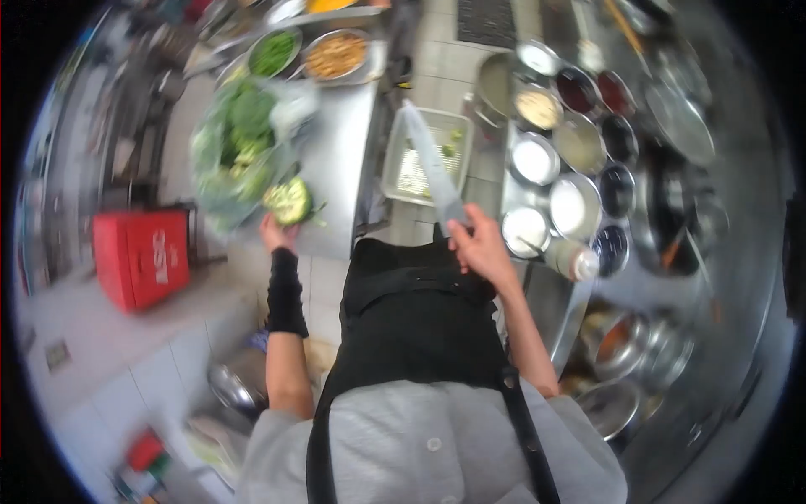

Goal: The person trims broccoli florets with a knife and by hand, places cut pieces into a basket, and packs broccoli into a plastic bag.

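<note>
My left hand (277, 233), with a black sleeve on the forearm, is closed round the near side of a broccoli head (288, 202) that shows a pale yellow-green face. This sits at the near edge of the steel table (336, 172). Right behind it bulges a clear plastic bag (214, 189) full of green broccoli. My right hand (483, 244) grips a large kitchen knife (431, 164); its long blade points forward and up. Under the blade, a white rectangular basket (390, 181) holds a few green pieces.
Bowls of chopped greens (273, 54) and brown pieces (337, 55) stand at the table's far end. On my right, a counter carries several bowls of seasonings, a bottle (573, 259) and a wok (659, 197). A red box (141, 259) stands at left.
</note>
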{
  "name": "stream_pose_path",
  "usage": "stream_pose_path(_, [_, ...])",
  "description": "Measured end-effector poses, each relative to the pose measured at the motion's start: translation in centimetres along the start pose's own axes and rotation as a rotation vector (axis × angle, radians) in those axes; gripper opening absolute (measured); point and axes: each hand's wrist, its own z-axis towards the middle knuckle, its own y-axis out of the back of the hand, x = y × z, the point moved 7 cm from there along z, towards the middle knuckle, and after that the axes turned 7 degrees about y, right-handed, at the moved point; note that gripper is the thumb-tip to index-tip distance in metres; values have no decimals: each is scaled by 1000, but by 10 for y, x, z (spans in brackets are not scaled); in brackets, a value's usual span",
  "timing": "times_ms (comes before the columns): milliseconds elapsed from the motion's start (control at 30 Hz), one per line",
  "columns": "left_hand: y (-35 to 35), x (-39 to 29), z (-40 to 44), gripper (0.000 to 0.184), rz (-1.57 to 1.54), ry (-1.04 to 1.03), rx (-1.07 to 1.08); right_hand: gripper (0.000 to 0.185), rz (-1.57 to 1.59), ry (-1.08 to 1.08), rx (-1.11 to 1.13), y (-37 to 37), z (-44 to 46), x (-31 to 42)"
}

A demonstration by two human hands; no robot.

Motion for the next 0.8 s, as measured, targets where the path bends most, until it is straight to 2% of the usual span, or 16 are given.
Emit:
stream_pose_path(100, [-15, -13, -39, 50, -3, 60, 3, 21, -134, 27, 128, -1, 31, 22])
stream_pose_path(200, [-25, -11, -44, 46, -40, 162, 188, 22, -193, 29, 239, -19, 57, 42])
stream_pose_path(300, [-38, -16, -60, 43, -113, 185, 212, 23, -303, 60, 300, -49, 78, 47])
stream_pose_path(367, [-41, -25, -73, 42, -73, 117, 158, 24, -446, 87, 335, -73, 86, 61])
stream_pose_path(433, [-40, -29, -79, 35, 3, 32, 48, 24, -568, 229, 349, -96, 95, 58])
stream_pose_path(467, [-33, -39, -81, 34, 130, -103, -19, 24, -625, 302, 353, -107, 98, 56])
stream_pose_path(500, [-24, -45, -84, 33, 263, -229, -87, 23, -612, 236, 366, -120, 95, 61])
stream_pose_path(567, [-18, -69, -110, 33, 446, -474, -275, 23, -630, 299, 370, -141, 97, 53])
stream_pose_path(667, [-21, -93, -135, 31, 513, -513, -345, 22, -657, 352, 393, -168, 101, 41])
stream_pose_path(800, [-22, -83, -127, 34, 467, -398, -200, 22, -718, 346, 410, -193, 102, 43])
